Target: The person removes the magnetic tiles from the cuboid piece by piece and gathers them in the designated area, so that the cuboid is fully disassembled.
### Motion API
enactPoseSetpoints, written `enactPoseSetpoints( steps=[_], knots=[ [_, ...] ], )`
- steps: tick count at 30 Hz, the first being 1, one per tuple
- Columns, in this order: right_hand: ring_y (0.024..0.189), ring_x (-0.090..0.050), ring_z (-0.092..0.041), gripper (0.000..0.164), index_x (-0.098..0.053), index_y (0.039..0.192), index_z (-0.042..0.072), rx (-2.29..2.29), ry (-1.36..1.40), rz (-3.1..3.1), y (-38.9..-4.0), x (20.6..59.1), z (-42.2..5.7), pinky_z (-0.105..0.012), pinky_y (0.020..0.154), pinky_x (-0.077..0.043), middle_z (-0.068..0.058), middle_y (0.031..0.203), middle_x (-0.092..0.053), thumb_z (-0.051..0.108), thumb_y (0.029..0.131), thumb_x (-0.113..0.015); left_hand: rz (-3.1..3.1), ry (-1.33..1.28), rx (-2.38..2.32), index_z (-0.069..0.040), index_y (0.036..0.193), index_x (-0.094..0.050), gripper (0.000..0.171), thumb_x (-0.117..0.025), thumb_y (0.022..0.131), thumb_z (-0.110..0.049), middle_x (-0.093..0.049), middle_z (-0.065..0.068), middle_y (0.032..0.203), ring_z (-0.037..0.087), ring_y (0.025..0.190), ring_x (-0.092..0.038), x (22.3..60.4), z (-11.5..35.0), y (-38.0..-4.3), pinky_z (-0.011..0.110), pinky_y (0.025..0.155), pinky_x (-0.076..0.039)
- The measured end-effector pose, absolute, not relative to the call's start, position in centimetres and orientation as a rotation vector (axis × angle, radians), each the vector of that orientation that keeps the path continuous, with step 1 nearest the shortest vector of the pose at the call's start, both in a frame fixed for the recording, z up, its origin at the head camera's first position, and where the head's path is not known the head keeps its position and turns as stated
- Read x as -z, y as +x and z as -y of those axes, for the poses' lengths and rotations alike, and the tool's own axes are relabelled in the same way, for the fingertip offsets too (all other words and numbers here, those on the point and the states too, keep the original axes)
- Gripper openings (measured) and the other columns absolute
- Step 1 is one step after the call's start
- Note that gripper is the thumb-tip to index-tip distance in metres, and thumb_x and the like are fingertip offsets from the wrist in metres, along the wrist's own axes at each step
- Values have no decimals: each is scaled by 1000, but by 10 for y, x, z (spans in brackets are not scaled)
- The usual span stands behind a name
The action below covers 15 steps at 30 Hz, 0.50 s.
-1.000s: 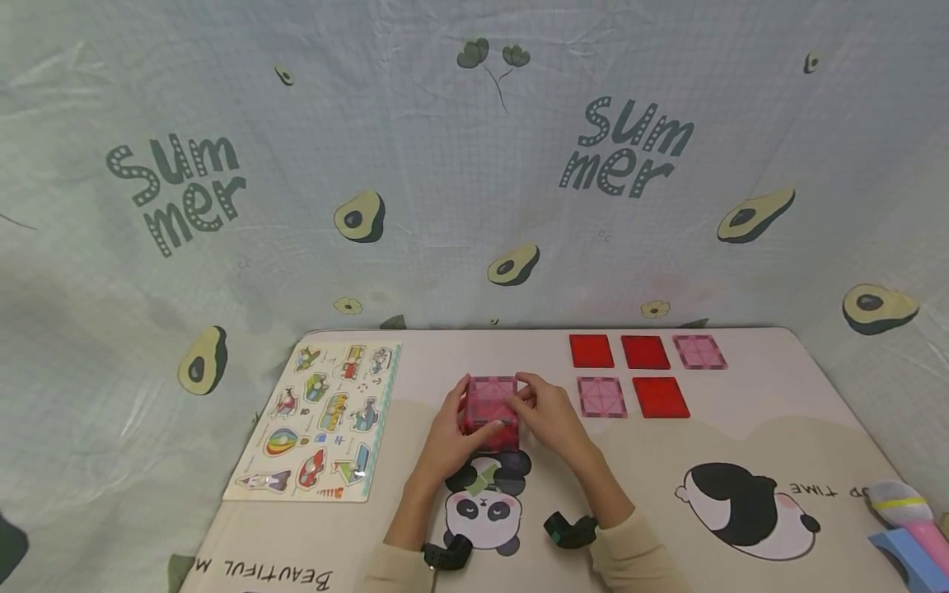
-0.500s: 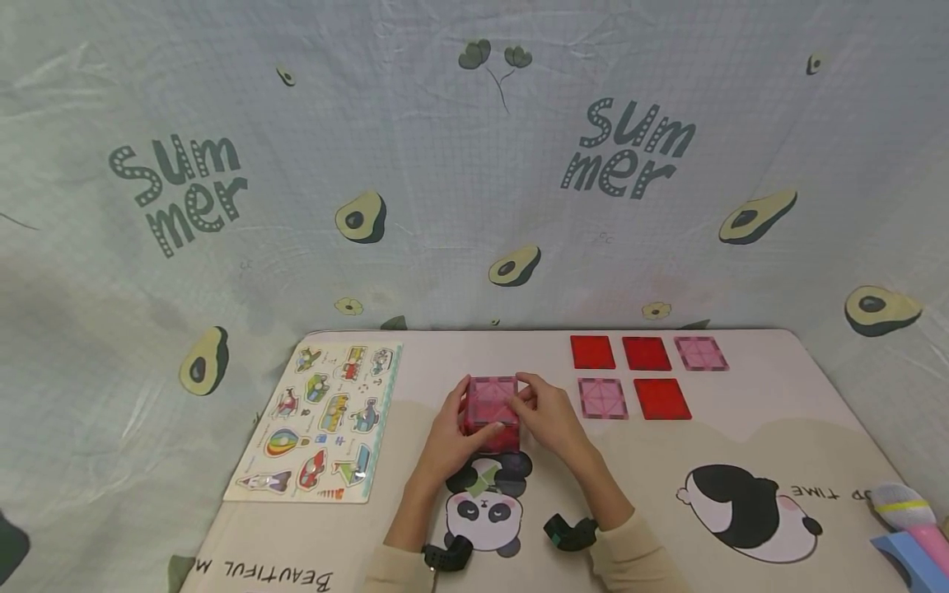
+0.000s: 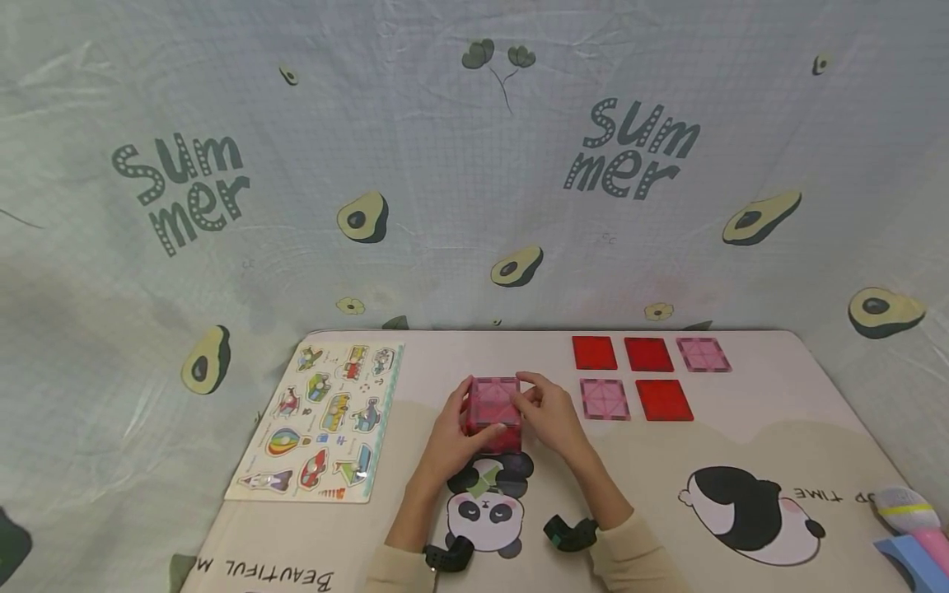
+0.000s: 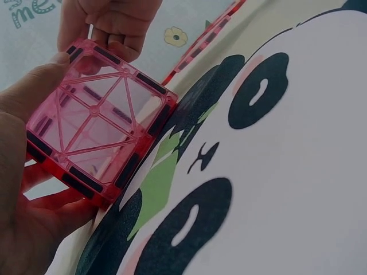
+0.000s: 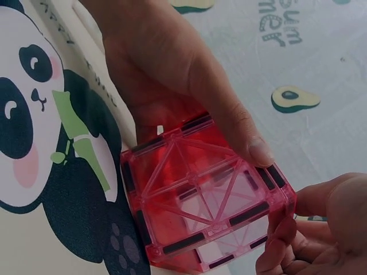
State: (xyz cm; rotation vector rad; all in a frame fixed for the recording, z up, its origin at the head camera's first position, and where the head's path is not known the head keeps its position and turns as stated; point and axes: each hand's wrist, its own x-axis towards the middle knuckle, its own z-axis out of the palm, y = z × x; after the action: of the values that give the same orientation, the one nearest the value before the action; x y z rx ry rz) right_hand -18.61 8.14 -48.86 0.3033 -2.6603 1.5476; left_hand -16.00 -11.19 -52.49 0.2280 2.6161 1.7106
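A box of see-through pink and red magnetic tiles (image 3: 493, 402) stands on the table above the printed panda. My left hand (image 3: 451, 432) grips its left side, fingers round the far wall and thumb along the near top edge. In the left wrist view, a pink tile with cross ribs and dark magnet strips faces the camera on the box (image 4: 94, 112). My right hand (image 3: 552, 418) pinches the box's right side with bent fingers. The right wrist view has these fingertips (image 5: 282, 232) at a corner of the box (image 5: 192, 177). Some fingertips are hidden behind the walls.
Right of the hands lie loose flat tiles in two rows: several red tiles (image 3: 665, 400) and two pink tiles (image 3: 604, 399). A picture puzzle board (image 3: 315, 424) lies at left. A toy microphone (image 3: 906, 511) is by the right edge. A patterned curtain (image 3: 445, 165) hangs behind.
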Motion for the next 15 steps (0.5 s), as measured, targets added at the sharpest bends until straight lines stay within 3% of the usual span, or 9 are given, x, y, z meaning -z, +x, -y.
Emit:
enactPoseSetpoints(
  steps=[15],
  knots=[
    [61, -50, -12, 37, -65, 130, 3, -1602, 239, 2605, -186, 488, -78, -19, 50, -40, -5, 75, -66, 17, 95, -66, -2600, 231, -1729, -16, 159, -24, 97, -78, 84, -46, -36, 15, 159, 41, 139, -48, 525, 113, -160, 51, 106, -50]
  ],
)
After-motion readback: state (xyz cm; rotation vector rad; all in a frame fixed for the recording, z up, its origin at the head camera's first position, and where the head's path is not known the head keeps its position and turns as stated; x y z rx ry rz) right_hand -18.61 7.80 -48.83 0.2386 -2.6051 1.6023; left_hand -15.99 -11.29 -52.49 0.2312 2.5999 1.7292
